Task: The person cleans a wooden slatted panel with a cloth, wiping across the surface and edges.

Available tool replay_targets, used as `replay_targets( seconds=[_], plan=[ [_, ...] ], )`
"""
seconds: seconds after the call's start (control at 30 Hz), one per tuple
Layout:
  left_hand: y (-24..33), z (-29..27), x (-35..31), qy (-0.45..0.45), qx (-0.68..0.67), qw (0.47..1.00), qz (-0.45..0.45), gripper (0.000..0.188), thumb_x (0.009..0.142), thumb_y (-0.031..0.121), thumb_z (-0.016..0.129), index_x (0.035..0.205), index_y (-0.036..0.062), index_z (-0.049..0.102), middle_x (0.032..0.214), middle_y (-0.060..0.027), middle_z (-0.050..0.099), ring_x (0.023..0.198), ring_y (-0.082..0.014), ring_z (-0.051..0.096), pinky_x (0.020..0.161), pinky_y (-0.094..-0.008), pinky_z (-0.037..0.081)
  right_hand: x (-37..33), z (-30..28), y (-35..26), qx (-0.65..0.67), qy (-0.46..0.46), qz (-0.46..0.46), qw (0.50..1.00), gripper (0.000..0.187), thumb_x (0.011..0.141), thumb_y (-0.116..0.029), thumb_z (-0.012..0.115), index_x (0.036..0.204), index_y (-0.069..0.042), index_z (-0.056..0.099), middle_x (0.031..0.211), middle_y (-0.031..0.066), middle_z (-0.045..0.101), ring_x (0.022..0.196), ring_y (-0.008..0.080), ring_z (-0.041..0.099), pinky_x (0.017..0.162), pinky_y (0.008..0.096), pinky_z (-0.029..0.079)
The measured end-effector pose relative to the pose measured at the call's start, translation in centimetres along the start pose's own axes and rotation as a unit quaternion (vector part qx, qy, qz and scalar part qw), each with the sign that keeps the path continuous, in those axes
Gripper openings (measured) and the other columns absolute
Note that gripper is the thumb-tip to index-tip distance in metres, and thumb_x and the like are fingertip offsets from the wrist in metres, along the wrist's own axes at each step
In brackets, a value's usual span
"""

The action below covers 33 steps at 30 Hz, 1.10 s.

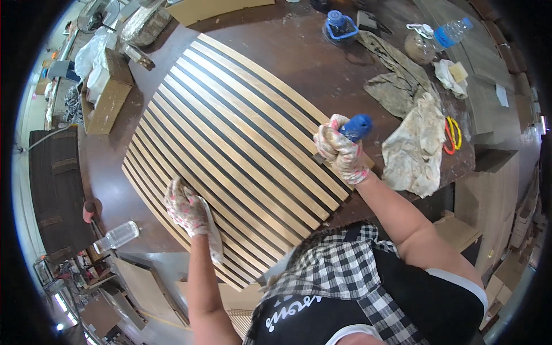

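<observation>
A slatted wood panel [230, 144], pale strips with dark gaps between them, lies across the brown table in front of me. My right hand [340, 148], in a patterned glove, is closed around a tool with a thick blue handle [357, 127]. It is over the panel's right edge; the tool's working end is mostly hidden by the fist. My left hand [187, 210], gloved alike, rests on the panel's lower left part. A white cloth [214, 236] is under its palm and trails toward my body.
Stained rags [417, 144] lie on the right, beside orange and yellow scissor handles [453, 135]. Bottles stand at the far right, among them a blue-capped jug [338, 27]. A clear bottle [118, 236] lies at the table's left edge, and a cardboard box [109, 98] stands farther back.
</observation>
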State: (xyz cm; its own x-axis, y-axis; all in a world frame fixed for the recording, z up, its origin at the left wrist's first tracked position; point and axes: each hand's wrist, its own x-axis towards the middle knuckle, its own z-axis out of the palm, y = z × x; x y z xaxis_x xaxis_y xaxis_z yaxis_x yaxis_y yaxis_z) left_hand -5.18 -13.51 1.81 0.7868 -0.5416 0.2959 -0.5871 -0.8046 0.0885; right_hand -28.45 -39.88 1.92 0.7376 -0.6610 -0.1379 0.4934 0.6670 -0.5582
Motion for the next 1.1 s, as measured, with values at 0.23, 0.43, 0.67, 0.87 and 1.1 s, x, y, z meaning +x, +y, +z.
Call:
replay_targets(
  seconds=[0.23,0.43,0.67,0.87,1.1],
  plan=[
    [1.0,-1.0,0.6,-0.034,-0.005,0.999,-0.023,0.034,0.072,0.002,0.051,0.105,0.0075,0.056,0.106,-0.012,0.055,0.103,-0.0279,0.046,0.091,-0.0387,0.035,16.0,4.7,7.1,-0.096,0.049,0.004,0.994,0.015,0.075,-0.014,0.062,0.081,-0.012,0.049,0.056,-0.002,0.047,0.045,0.0065,0.042,0.041,0.0187,0.034],
    [1.3,-1.3,1.2,-0.075,-0.005,0.996,-0.049,0.036,0.071,0.006,0.05,0.107,0.0064,0.054,0.111,-0.013,0.051,0.106,-0.0308,0.043,0.093,-0.042,0.032,31.9,9.3,13.2,-0.132,0.008,-0.011,0.991,0.017,0.069,-0.014,0.068,0.067,-0.009,0.052,0.06,-0.0021,0.052,0.051,0.0043,0.047,0.044,0.0195,0.035],
    [0.8,-0.4,1.1,-0.077,-0.02,0.995,-0.055,0.033,0.071,0.009,0.05,0.104,0.0056,0.056,0.11,-0.0129,0.052,0.106,-0.0306,0.044,0.092,-0.0429,0.032,43.5,12.4,20.0,0.045,-0.011,-0.026,0.999,0.019,0.074,-0.017,0.063,0.082,-0.005,0.05,0.068,-0.0015,0.048,0.061,0.0069,0.047,0.055,0.0221,0.04],
    [1.6,-1.1,1.9,-0.07,-0.002,0.997,-0.043,0.033,0.072,0.003,0.049,0.104,0.0055,0.057,0.109,-0.013,0.054,0.104,-0.0295,0.047,0.091,-0.0402,0.034,39.1,12.8,18.9,0.181,-0.102,0.087,0.974,0.011,0.081,-0.017,0.045,0.075,-0.008,0.047,0.065,-0.0025,0.044,0.055,0.0064,0.042,0.055,0.0215,0.037],
    [1.4,-0.7,1.3,-0.069,0.003,0.996,-0.056,0.033,0.07,0.004,0.05,0.103,0.0046,0.056,0.108,-0.0144,0.053,0.104,-0.0315,0.045,0.091,-0.0429,0.033,37.4,13.1,17.9,-0.023,0.068,-0.013,0.997,0.016,0.076,-0.02,0.058,0.067,-0.008,0.051,0.058,-0.0024,0.046,0.052,0.0076,0.042,0.054,0.0219,0.038]
  ],
)
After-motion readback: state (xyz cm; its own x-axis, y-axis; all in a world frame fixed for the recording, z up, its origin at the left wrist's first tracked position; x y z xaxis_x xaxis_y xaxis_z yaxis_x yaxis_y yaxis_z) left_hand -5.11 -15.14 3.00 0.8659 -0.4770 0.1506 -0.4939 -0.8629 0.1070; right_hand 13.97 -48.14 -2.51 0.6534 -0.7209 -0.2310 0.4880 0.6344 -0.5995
